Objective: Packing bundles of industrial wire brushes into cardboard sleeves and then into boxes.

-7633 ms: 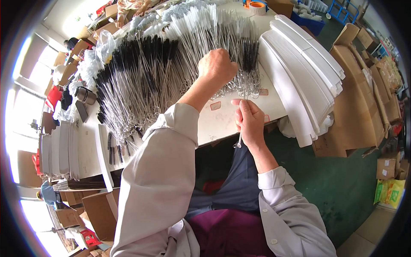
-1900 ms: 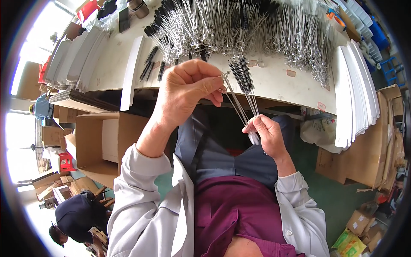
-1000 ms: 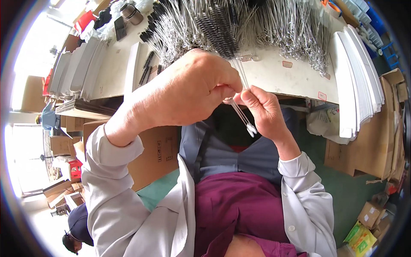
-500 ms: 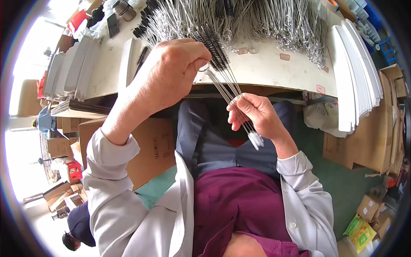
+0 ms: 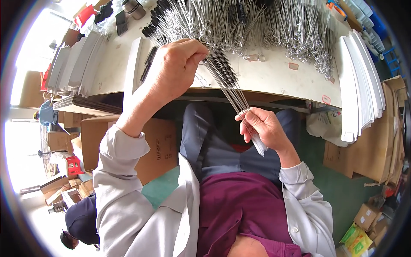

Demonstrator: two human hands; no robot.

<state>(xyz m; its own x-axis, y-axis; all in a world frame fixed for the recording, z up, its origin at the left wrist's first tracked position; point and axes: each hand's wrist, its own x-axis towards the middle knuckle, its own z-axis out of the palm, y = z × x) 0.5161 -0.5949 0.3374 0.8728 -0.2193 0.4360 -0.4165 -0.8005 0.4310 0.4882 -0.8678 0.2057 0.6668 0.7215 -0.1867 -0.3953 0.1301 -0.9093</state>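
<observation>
— Thin wire-handled brushes with black bristles (image 5: 229,83): where's your bundle?
— Slanting above your lap, just off the white table (image 5: 274,79) edge. Your left hand (image 5: 177,68) pinches the bristle end; your right hand (image 5: 265,128) closes around the wire stems.

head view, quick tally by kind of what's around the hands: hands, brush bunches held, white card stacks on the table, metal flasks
hands: 2, left hand and right hand
bunch of wire brushes held in both hands: 1
white card stacks: 3, far left, beside the left hand, right
metal flask: 1
total: 7
</observation>
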